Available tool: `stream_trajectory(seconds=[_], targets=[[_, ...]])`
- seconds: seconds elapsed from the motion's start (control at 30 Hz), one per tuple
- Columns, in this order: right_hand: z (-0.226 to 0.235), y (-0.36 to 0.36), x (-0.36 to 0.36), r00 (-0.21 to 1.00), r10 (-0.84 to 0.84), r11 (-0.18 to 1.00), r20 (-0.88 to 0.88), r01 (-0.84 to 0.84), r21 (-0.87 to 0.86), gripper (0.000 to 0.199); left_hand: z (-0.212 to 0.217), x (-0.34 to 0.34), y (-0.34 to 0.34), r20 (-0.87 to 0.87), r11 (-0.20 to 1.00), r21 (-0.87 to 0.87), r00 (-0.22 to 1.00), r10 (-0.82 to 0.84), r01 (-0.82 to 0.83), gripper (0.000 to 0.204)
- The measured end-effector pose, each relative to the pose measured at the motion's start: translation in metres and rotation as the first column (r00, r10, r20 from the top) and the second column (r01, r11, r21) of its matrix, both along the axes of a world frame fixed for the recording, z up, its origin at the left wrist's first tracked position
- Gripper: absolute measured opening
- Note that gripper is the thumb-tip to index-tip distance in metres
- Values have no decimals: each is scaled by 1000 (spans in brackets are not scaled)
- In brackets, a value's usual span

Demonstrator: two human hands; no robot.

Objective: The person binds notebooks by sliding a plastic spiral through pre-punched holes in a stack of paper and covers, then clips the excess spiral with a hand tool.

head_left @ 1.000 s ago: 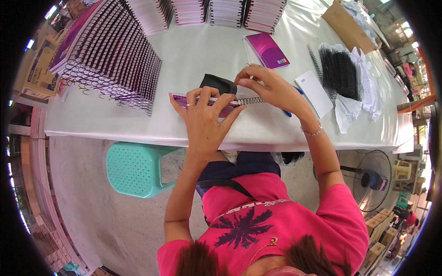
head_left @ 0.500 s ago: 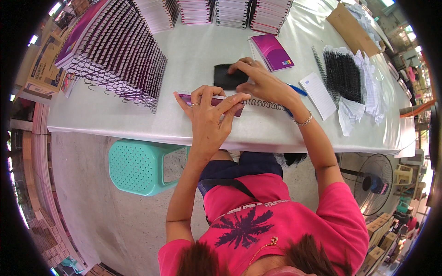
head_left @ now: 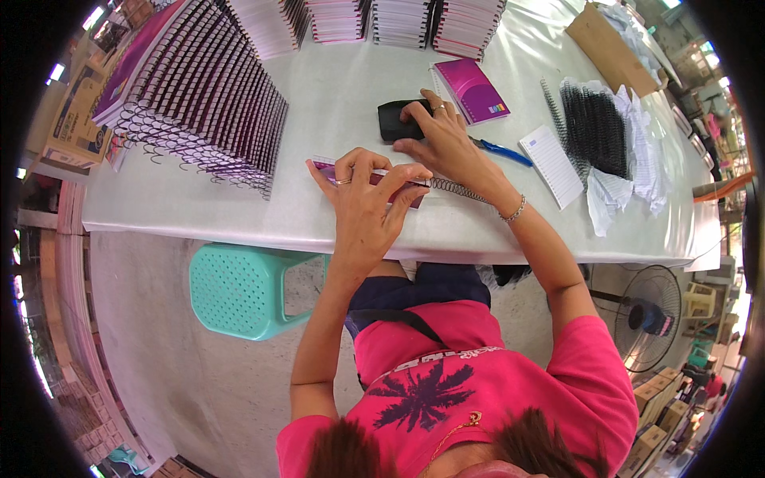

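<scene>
With the thumb and fingers of my left hand (head_left: 368,187) closed on it, a small purple-covered notebook (head_left: 325,167) is held near the table's front edge. A dark spiral coil (head_left: 458,190) runs out of its right end, passing below my right wrist. My right hand (head_left: 446,135) is over a flat black pad (head_left: 392,121); its fingertips touch the pad, and the thumb stays apart from the fingers. Beside that hand lies a blue-handled tool (head_left: 506,152), its front end partly hidden by the fingers.
Tall stacks of coil-bound notebooks (head_left: 211,95) stand at left and along the back (head_left: 402,24). A purple notebook (head_left: 472,92), a lined pad (head_left: 551,167), a heap of black coils (head_left: 594,127) on crumpled paper and an open carton (head_left: 613,52) lie rightward. A turquoise stool (head_left: 239,291) stands below.
My right hand has moved away from the coil, farther back on the table, and the black pad has shifted and turned slightly. More of the blue-handled tool shows. My left hand has barely moved.
</scene>
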State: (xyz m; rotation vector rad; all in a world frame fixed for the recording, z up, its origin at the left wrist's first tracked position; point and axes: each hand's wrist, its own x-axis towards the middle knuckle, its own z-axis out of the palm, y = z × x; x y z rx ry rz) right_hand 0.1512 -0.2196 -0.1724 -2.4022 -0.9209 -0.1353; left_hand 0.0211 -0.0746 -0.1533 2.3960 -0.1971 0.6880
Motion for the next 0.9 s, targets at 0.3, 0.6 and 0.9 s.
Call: stream_trajectory(seconds=[0.3, 0.6, 0.9], targets=[[-5, -9, 3, 998, 56, 998, 2, -56, 42, 48, 1, 0, 0, -35, 997, -54, 998, -47, 45, 13], [-4, -2, 2, 999, -10, 997, -48, 14, 79, 48, -1, 4, -3, -7, 997, -79, 1000, 4, -4, 20], [2, -5, 1, 987, 1, 986, -160, 26, 168, 41, 8, -1, -4, -20, 995, -98, 1000, -7, 5, 22]])
